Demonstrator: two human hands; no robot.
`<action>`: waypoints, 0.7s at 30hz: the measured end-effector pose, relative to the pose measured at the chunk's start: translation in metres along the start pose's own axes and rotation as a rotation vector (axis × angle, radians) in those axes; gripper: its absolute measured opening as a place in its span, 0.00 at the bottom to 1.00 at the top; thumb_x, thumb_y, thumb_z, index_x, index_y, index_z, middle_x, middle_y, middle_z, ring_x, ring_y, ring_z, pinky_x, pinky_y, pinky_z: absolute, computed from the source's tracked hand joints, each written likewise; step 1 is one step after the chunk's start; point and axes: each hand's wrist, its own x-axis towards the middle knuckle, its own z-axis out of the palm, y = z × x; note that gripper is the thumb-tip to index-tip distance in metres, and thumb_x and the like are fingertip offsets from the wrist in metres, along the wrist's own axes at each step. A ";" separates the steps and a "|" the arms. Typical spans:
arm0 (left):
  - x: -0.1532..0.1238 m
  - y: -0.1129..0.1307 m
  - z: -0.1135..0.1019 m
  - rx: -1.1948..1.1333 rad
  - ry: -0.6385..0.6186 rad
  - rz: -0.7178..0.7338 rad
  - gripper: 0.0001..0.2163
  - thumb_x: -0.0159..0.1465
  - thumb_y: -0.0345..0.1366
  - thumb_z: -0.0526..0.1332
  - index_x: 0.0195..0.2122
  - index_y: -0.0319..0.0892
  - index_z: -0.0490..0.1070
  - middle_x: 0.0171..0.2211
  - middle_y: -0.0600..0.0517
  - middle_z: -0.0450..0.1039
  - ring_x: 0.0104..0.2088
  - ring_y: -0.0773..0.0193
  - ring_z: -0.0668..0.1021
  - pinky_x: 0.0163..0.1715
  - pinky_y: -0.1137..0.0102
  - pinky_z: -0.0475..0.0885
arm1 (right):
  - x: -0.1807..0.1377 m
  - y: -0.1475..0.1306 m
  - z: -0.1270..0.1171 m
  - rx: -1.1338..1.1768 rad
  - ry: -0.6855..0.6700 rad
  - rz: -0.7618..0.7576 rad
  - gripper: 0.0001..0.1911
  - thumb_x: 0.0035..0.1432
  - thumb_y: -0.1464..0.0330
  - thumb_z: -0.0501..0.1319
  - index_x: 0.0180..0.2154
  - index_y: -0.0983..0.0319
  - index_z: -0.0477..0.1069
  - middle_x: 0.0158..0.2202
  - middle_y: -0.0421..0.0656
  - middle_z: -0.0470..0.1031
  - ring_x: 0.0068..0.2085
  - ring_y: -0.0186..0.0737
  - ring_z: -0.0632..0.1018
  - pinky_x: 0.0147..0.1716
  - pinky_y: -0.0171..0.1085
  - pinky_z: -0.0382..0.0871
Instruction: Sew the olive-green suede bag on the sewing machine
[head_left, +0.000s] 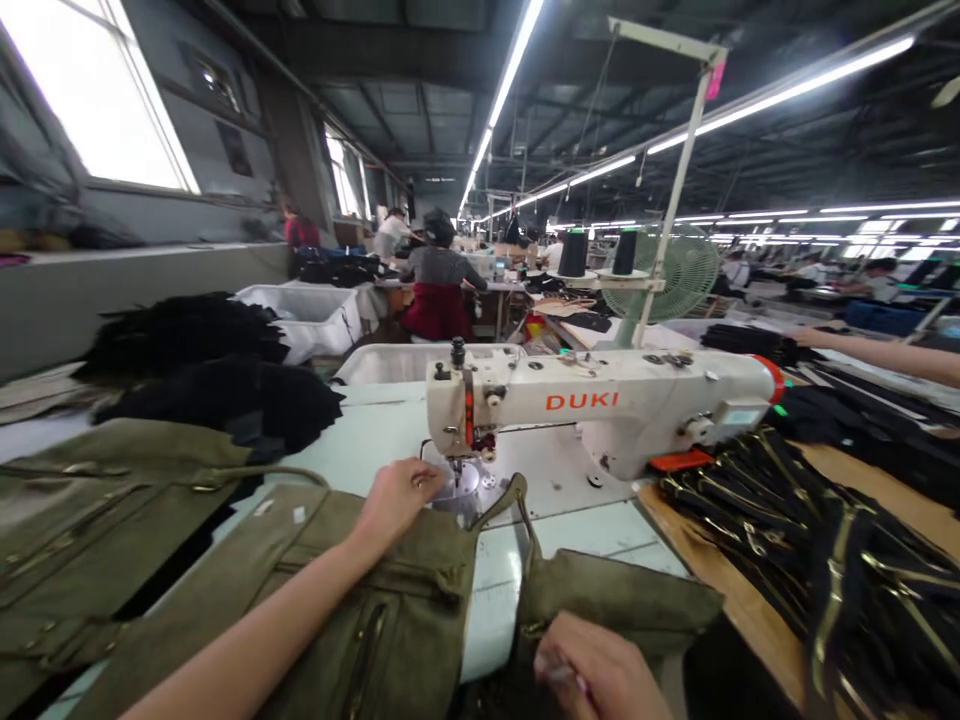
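My left hand [401, 495] reaches over olive-green fabric [300, 520] to the needle area of a white sewing machine [585, 400]. Its fingertips are pinched together beside the presser foot [459, 468]; whatever they grip is too small to make out. At the bottom, my right hand [600, 665] is closed next to another olive-green piece [622, 595] with a strap. Something small, pale and shiny shows at its fingers, too blurred to name. The left fabric carries zippers and a strap, and it spreads across the table [491, 580] beneath my forearm.
Black cut pieces [225, 400] lie piled at the left, near a white bin [300, 315]. Black zipper strips [832, 560] cover a brown board [787, 620] at the right. A thread stand [679, 180] rises behind the machine. Another person's arm [892, 355] reaches in from the right.
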 end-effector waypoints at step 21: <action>0.006 -0.003 0.028 0.163 0.078 -0.043 0.15 0.61 0.45 0.56 0.39 0.46 0.80 0.37 0.50 0.80 0.36 0.55 0.78 0.37 0.69 0.65 | 0.140 0.086 -0.092 -0.560 0.476 -0.171 0.31 0.69 0.58 0.44 0.19 0.63 0.72 0.19 0.39 0.68 0.25 0.28 0.70 0.31 0.33 0.60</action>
